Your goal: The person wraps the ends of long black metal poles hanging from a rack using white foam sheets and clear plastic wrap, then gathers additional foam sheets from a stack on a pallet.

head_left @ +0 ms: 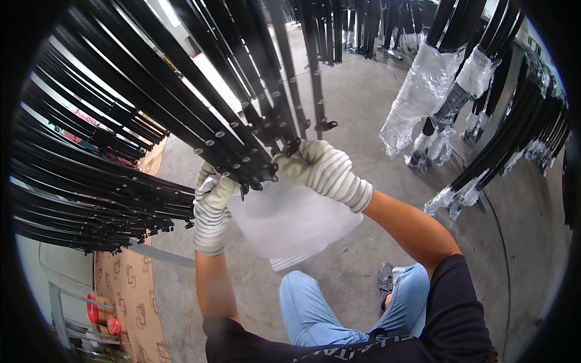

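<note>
While left hand (213, 209) pinches white sheet (290, 224) (lower edge (293, 259) free), right hand (327, 171) clasps bars (237, 150).

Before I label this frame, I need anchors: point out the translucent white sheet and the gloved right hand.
Translucent white sheet (290, 221), head view: middle of its face.
Gloved right hand (327, 170), head view: back of the hand.

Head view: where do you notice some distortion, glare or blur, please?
In the head view, the black bars at far left look bowed near the picture's edge; in the head view, the clear plastic wrap at upper right glares white; also in the head view, the white sheet appears soft, with little detail.
</note>
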Tool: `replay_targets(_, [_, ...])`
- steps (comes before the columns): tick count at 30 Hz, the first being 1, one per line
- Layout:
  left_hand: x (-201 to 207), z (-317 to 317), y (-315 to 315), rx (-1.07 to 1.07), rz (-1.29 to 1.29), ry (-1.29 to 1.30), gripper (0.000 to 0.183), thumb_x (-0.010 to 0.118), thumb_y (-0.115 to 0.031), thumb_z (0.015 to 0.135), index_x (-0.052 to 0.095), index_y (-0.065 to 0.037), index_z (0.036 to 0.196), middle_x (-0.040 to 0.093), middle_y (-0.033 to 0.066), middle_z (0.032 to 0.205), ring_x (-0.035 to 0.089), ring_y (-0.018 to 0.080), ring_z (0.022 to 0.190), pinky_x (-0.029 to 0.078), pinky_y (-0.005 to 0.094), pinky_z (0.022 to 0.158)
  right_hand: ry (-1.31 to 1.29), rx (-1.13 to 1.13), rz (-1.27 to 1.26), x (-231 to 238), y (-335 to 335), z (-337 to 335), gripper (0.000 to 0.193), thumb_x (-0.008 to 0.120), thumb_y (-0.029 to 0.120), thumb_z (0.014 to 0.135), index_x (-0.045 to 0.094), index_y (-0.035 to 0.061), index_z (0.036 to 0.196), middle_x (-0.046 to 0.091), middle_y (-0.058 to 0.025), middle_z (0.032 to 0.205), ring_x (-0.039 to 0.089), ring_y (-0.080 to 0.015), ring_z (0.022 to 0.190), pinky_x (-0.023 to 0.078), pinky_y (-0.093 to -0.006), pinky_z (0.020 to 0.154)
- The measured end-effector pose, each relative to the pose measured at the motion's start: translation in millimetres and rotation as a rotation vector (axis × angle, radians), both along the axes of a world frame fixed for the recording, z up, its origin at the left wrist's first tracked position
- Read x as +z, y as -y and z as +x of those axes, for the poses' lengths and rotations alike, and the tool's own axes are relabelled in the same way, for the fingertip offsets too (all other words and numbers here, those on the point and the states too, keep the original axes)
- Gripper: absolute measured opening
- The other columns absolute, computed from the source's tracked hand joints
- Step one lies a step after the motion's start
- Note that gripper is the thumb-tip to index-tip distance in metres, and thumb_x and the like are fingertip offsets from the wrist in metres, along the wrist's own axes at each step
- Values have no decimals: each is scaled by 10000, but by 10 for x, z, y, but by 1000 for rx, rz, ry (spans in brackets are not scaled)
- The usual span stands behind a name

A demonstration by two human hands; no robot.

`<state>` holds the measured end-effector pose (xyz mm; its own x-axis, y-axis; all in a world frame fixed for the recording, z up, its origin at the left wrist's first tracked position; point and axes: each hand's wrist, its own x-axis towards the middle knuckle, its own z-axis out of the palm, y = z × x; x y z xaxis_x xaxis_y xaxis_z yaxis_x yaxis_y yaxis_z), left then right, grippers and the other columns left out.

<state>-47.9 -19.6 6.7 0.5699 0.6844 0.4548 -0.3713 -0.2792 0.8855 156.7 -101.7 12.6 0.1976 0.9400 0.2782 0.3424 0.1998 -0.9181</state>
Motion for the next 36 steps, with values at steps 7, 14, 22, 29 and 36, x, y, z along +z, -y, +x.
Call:
replay_targets(7, [5, -124, -467, -424, -635, 634, 180, 476, 27, 804, 516, -7, 976, 572, 65, 890, 539, 91, 817, 446, 252, 755, -847, 93, 76, -290, -211, -63, 154, 616, 128, 775, 578, -14, 731, 532, -2, 604, 418, -49, 545, 385, -213, 497])
replay_targets(14, [562, 211, -45, 568, 321, 319, 213, 662, -198, 773, 499, -82, 845, 494, -33, 728, 435, 40, 636, 365, 159, 638, -895, 51, 349, -215, -233, -334, 174, 622, 185, 775, 538, 36, 741, 491, 33, 658, 412, -61, 614, 372, -205, 568])
replay_targets(22, [495, -86, -91, 293, -4, 464, 291, 575, -257, 827, 487, -59, 1022, 566, 40, 904, 572, 113, 780, 494, 224, 729, -670, 24, 376, -91, -202, -374, 70, 552, 117, 807, 577, 52, 814, 531, 41, 719, 463, -36, 648, 390, -172, 592])
replay_targets(29, [577, -160, 115, 199, 311, -68, 440, 679, -100, 720, 478, 24, 1092, 581, 101, 1007, 579, 162, 871, 480, 271, 790, -712, -87, 442, -271, -265, -442, 177, 600, 190, 802, 553, 48, 897, 533, 28, 762, 467, -55, 695, 404, -188, 630])
replay_targets(36, [658, -33, 273, 306, 190, 142, 199, 686, -154, 734, 581, -59, 873, 603, 11, 789, 566, 78, 698, 477, 207, 659, -777, 454, 425, -413, -484, -192, 225, 624, 273, 794, 547, 69, 848, 532, 26, 763, 473, -57, 676, 415, -192, 626])
